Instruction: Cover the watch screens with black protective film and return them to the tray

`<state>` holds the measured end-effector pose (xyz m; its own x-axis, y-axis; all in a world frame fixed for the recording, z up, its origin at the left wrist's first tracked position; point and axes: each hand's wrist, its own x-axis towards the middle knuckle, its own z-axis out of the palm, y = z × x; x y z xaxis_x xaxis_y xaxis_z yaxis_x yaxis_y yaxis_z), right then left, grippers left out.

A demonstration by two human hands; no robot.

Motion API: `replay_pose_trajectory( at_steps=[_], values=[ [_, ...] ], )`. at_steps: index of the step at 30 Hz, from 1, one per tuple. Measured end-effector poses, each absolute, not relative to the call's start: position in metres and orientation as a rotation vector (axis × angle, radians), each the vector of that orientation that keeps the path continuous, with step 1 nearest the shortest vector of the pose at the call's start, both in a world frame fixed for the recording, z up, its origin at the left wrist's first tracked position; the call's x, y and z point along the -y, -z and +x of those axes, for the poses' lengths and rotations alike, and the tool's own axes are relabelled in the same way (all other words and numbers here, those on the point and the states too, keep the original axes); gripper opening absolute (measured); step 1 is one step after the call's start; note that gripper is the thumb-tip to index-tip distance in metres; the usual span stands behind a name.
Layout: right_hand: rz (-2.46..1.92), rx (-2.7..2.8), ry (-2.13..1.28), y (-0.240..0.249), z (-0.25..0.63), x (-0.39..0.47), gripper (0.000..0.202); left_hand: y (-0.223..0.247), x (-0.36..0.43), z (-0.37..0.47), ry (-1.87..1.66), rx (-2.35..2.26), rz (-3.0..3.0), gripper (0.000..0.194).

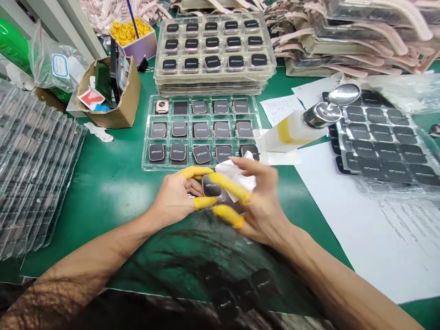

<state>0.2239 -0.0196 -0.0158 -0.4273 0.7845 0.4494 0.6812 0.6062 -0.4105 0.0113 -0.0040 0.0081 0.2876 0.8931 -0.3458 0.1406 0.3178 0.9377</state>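
Yellow finger cots cover some fingertips of both hands. My left hand [182, 192] grips a small square black device [211, 185] with rounded corners and a copper-coloured edge, its printed face up. Close on its right is my right hand [254, 197], blurred, with a white wipe [237, 176] held in its curled fingers. Its cotted index finger reaches to the device's right edge; whether it touches is unclear. Just beyond the hands lies a clear compartment tray [146, 137] filled with similar black squares, one pink device [162, 107] showing at its back left corner.
Stacked filled trays [213, 87] stand at the back. A dispenser bottle [288, 133] with a metal top is right of the tray. Sheets of black stickers [381, 133] and papers [371, 229] lie right. Left are stacked clear trays [30, 174] and a cardboard box [120, 110].
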Motion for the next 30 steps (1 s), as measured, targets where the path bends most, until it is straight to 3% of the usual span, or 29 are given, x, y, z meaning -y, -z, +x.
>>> replay_pose_trajectory(
  at_steps=[5,9,12,15,18,20,23,26,30],
  values=[
    [-1.279,2.336,0.129,0.015,0.219,0.022,0.05,-0.006,0.004,0.011,-0.816,-1.152,1.003,0.066],
    [-1.137,2.396,0.15,0.012,0.221,0.02,0.051,-0.002,0.005,0.011,-0.849,-1.151,0.982,0.065],
    [-1.283,2.218,0.202,0.012,0.221,0.017,0.045,-0.002,0.009,0.009,-0.883,-1.108,0.924,0.067],
    [-1.111,2.102,0.083,0.014,0.212,0.016,0.041,-0.014,0.004,-0.001,-0.984,-1.075,0.904,0.071],
    [-0.823,2.332,-0.085,0.018,0.2,0.018,0.039,-0.033,-0.032,-0.02,-1.043,-1.155,1.222,0.069],
    [-0.818,2.462,-0.133,0.022,0.194,0.019,0.037,-0.045,-0.074,-0.032,-0.922,-1.362,1.695,0.064],
    [-0.873,2.475,-0.187,0.027,0.194,0.02,0.035,-0.055,-0.141,-0.041,-0.345,-1.813,2.187,0.059],
    [-0.888,2.456,-0.207,0.03,0.197,0.021,0.034,-0.061,-0.182,-0.045,-0.103,-1.915,2.244,0.065],
    [-0.904,2.453,-0.233,0.031,0.199,0.022,0.034,-0.073,-0.198,-0.057,0.115,-1.91,2.369,0.049]
  ],
)
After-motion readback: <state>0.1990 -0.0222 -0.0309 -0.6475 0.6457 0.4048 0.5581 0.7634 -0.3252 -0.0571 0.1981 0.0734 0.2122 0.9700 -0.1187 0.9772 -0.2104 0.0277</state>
